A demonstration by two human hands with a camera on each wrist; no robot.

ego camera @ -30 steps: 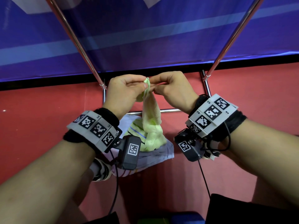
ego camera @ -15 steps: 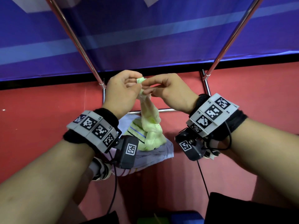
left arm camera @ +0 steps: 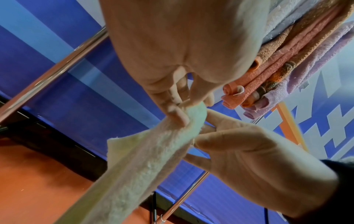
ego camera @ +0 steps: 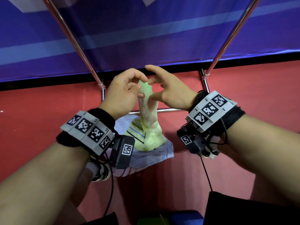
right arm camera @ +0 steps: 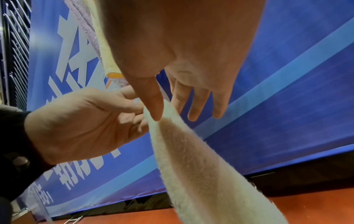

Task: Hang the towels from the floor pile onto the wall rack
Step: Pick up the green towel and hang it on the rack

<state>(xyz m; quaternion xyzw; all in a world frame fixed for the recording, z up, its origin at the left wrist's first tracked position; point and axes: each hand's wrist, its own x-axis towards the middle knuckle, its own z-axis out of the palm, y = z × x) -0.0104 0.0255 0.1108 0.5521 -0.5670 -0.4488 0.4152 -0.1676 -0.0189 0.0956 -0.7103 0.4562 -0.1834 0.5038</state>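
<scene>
Right hand [ego camera: 168,93] now spread off green towel [ego camera: 146,109], left hand [ego camera: 121,93] pinching it

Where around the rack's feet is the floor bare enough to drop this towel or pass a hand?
Bare red floor lies left of the rack's left leg and right of its right leg. Between them it is crowded: the floor pile sits before the low crossbar, with the green towel rising from it to the left hand and right hand.
</scene>
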